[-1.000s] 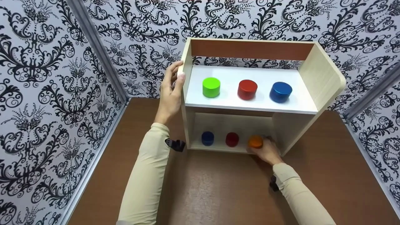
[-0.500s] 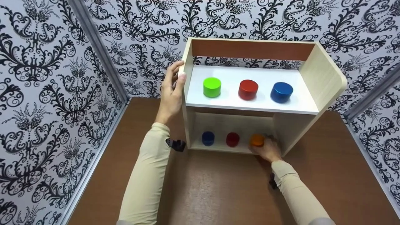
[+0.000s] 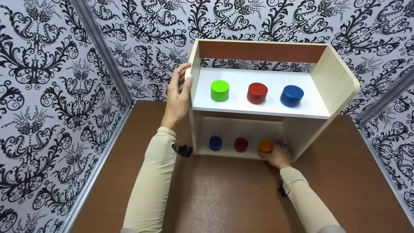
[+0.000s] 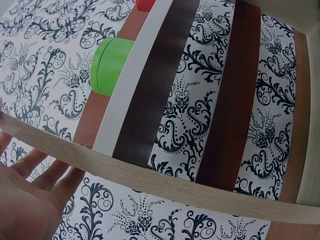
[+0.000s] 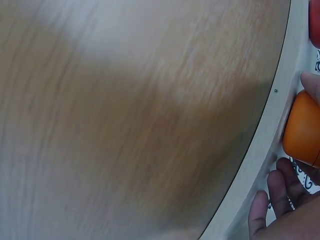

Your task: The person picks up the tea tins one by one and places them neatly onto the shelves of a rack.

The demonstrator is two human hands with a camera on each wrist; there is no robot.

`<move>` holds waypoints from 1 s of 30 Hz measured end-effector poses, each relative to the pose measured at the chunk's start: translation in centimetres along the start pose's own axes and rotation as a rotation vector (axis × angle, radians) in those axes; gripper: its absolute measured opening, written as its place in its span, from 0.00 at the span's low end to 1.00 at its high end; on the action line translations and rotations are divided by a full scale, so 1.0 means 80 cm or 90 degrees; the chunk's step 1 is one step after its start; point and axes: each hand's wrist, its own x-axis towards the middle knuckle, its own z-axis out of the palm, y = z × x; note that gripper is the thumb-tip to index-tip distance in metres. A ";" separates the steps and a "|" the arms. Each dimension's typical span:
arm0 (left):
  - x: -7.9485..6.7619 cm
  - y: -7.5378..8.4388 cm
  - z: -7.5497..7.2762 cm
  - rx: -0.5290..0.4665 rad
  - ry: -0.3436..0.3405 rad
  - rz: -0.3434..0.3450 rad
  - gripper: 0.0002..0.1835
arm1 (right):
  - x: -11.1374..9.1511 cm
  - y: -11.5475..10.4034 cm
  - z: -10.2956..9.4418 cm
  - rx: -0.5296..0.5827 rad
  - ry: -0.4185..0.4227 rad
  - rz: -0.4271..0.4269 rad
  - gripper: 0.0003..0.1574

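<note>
A two-tier wooden shelf (image 3: 262,111) stands upright on the table. My left hand (image 3: 177,100) grips its left side panel, thumb at the front edge; in the left wrist view the fingers (image 4: 55,177) reach behind that panel. On the lower tier, near the right side, my right hand (image 3: 277,156) holds an orange cylinder (image 3: 266,146). The right wrist view shows the thumb and fingers (image 5: 277,192) on either side of this cylinder. A red cylinder (image 3: 241,144) and a blue cylinder (image 3: 215,143) stand to its left.
Along the white upper tier stand a green cylinder (image 3: 220,90), a red cylinder (image 3: 257,93) and a blue cylinder (image 3: 291,95). Patterned walls (image 3: 145,19) enclose the brown table (image 3: 220,194) at the back and sides.
My right forearm has shifted slightly left, and the orange cylinder has moved only a little within the grip. The left hand keeps its hold on the shelf's side panel.
</note>
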 end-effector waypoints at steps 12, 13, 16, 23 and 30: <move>0.001 -0.001 0.003 -0.012 -0.009 -0.002 0.22 | -0.003 -0.005 -0.003 -0.016 -0.004 0.014 0.52; 0.001 -0.001 0.003 -0.012 -0.009 -0.001 0.22 | -0.003 -0.006 -0.004 -0.017 -0.006 0.013 0.53; 0.002 -0.001 0.003 -0.008 -0.010 0.000 0.21 | -0.006 -0.011 -0.009 -0.021 -0.004 0.006 0.55; 0.002 0.002 0.002 0.008 -0.012 -0.002 0.21 | -0.020 -0.031 -0.025 -0.021 0.069 -0.056 0.57; 0.004 0.015 -0.008 0.040 -0.022 -0.032 0.22 | -0.046 -0.065 -0.046 -0.027 0.110 -0.120 0.50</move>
